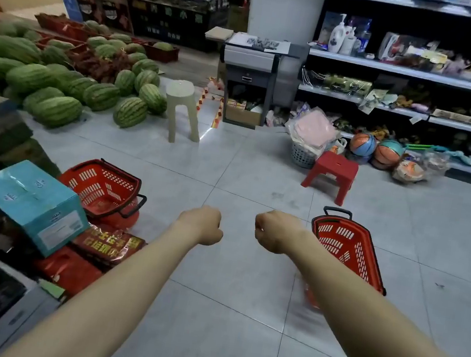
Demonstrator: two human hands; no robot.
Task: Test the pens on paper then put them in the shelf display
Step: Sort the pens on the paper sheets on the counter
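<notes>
Well, L hand [201, 223] & R hand [277, 230] are both balled up w/ nothing in them, prob. just held out front. No pens seen. Dark bits on far grey desk [253, 68], can't tell.

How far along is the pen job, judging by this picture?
Done: nothing visible; no pen or test paper shows clearly. In hand: nothing; the left hand and right hand are empty curled fists above the grey tiled floor. Left: everything, testing and shelving; the grey metal shelves stand ahead on the right.
</notes>
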